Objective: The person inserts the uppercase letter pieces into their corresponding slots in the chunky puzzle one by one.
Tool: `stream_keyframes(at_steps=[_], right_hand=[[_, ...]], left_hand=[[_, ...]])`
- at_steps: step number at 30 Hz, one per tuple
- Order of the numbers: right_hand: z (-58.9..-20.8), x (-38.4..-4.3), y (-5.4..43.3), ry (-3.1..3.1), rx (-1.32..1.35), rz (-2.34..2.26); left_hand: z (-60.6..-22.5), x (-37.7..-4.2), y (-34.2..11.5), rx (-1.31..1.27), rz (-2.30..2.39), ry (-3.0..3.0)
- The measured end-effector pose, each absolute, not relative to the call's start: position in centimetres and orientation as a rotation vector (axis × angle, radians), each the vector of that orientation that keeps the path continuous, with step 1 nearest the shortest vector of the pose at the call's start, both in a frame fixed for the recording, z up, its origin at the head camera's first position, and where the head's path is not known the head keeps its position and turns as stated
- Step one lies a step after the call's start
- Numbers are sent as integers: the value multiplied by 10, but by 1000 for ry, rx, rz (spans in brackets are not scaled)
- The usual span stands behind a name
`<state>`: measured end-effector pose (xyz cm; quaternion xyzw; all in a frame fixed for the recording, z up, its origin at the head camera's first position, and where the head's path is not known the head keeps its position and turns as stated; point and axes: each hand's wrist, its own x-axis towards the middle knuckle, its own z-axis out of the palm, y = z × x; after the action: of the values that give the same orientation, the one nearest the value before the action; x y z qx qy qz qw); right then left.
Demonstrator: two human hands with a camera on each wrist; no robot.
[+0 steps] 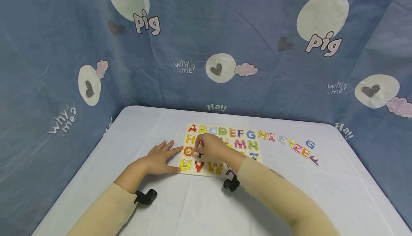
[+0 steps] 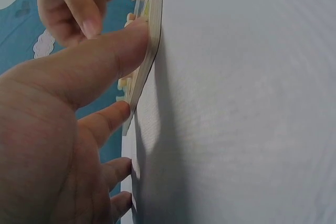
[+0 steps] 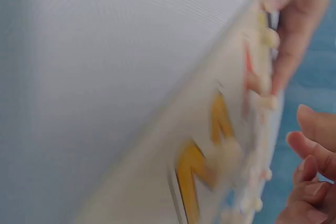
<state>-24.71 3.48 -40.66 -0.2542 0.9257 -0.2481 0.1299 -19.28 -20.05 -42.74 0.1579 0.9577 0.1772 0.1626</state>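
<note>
A wooden alphabet puzzle board (image 1: 206, 171) with colourful knobbed letters lies flat on the table. My left hand (image 1: 157, 160) is spread at its left side, thumb and index finger touching the edge, as the left wrist view also shows. Over the board's left half is my right hand (image 1: 210, 146), beside the orange letter O (image 1: 188, 151), covering several letters. In the right wrist view its fingers (image 3: 310, 192) are loosely bent with nothing between them. The yellow W (image 1: 215, 168) and red V (image 1: 199, 166) sit along the near row.
Several loose letters lie right of the board, among them a blue G (image 1: 310, 144), an orange E (image 1: 305, 153) and a purple P (image 1: 313, 160). A pink I (image 1: 271, 137) is closer to the board. A blue printed curtain (image 1: 193, 96) hangs behind the white table (image 1: 199, 207).
</note>
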Motion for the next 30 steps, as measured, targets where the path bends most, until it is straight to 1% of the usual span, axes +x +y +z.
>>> stream_keyframes(at_steps=[4,10,16,23,30], right_hand=[[-396,-251,57,2723,-770,-718],[-383,-251,98,2731,-706,-779],[-380,-253,142,2808,-633,-810],[-386,-258,189,2926,-504,-844],[-404,-274,230,2999,-379,-863]], left_hand=[[-429,-193,-201,422,495,2733],[-429,-193,-200,404,497,2738],[-430,-193,-198,404,488,2748],[-431,-193,-199,410,487,2751],[-432,-193,-199,406,483,2756]])
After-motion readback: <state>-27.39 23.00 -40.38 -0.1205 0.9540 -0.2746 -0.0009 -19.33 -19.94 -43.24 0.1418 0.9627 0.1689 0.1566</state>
